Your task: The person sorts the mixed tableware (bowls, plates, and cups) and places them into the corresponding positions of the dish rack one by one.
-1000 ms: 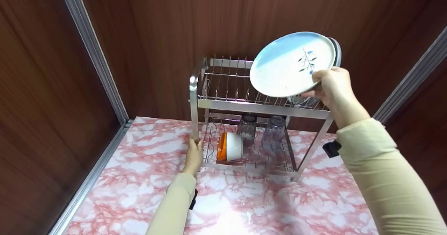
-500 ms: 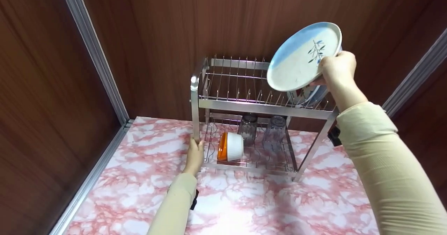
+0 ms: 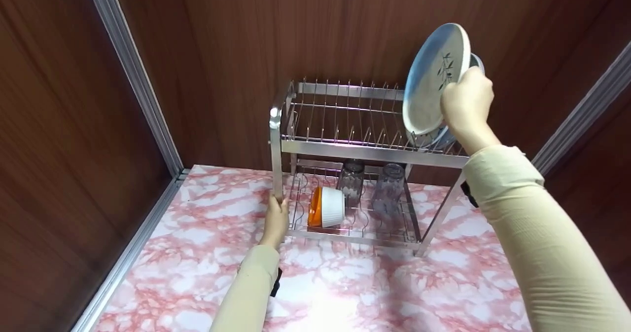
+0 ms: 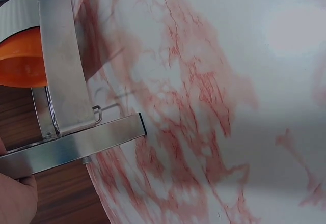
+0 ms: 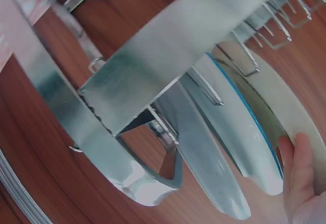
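Note:
My right hand grips the rim of a white and blue plate with a leaf sprig on it. That plate stands steeply tilted at the right end of the top tier of a metal dish rack, its lower edge at the wires. In the right wrist view, my fingers lie against its underside, and more plates stand in the slots beside it. My left hand holds the rack's front left leg low down; in the left wrist view only part of that hand shows.
On the lower tier, an orange and white bowl lies on its side, with two upside-down glasses to its right. The rack stands on a pink marbled surface before a brown wood-grain wall. Silver rails edge the sides.
The plate in my right hand has moved right and swung from a flatter tilt to nearly upright, its lower edge now at the rack's wires. My left hand stays on the leg.

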`<state>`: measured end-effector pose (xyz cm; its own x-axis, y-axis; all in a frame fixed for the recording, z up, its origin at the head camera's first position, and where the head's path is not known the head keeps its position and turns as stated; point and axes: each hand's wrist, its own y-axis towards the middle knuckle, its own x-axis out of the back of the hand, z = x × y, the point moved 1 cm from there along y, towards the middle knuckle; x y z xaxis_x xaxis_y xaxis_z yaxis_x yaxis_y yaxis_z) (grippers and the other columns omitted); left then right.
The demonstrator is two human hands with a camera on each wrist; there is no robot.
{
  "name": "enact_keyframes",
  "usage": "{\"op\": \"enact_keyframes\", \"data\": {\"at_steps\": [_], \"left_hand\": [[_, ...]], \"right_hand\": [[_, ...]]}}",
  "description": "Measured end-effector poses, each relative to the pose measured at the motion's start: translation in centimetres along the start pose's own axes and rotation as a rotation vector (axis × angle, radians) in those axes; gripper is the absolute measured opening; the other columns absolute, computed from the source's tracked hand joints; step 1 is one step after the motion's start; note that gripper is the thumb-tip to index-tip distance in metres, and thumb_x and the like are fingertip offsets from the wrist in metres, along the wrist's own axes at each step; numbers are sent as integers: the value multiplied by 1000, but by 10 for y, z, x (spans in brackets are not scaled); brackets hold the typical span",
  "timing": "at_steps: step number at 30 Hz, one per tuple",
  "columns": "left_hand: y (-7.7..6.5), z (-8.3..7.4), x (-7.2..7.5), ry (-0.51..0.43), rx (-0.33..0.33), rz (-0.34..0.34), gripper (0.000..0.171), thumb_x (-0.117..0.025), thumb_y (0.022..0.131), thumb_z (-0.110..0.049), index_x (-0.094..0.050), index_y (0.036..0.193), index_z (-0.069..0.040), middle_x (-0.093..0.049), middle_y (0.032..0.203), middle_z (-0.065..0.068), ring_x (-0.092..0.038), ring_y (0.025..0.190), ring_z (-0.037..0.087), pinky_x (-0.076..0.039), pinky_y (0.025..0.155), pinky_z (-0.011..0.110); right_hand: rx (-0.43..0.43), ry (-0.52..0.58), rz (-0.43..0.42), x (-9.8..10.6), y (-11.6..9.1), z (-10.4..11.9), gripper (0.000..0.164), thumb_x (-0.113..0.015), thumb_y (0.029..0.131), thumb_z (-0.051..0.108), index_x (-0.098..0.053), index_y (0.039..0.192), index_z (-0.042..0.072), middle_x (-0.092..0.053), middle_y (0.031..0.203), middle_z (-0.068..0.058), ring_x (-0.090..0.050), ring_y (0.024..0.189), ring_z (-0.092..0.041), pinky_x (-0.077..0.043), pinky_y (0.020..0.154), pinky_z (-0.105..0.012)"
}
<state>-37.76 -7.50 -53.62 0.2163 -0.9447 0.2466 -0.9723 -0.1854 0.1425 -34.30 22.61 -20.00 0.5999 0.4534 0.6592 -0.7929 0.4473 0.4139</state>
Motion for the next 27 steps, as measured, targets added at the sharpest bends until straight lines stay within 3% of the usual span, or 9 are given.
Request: {"op": "enact_keyframes", "data": {"at_steps": [2,9,27], "left_hand": [[0,0,0,-2,9,1,29,-38,93,-19,-33,119,-8,-53,98,15,-54,86,26,-44,80,39],[0,-1,-1,-42,53,46,30,-37,93,-23,-33,121,-12,-52,105,13,-53,90,26,-44,82,37],[-5,-7,-6,24,31,16,28,-38,93,-24,-35,116,-8,-52,98,15,-53,86,25,-44,81,39]], "right_hand": [[26,-26,1,-5,-1,0,34,-34,79,9,-46,107,-6,-54,112,-27,-52,102,-41,-43,86,-47],[97,-112,-13,-21,-8,-1,32,-36,79,9,-46,104,-9,-55,106,-32,-51,98,-48,-40,84,-53],[64,-119,-18,-29,-13,-12,31,-37,81,11,-43,105,-7,-54,107,-33,-52,96,-50,-42,80,-55]]}}
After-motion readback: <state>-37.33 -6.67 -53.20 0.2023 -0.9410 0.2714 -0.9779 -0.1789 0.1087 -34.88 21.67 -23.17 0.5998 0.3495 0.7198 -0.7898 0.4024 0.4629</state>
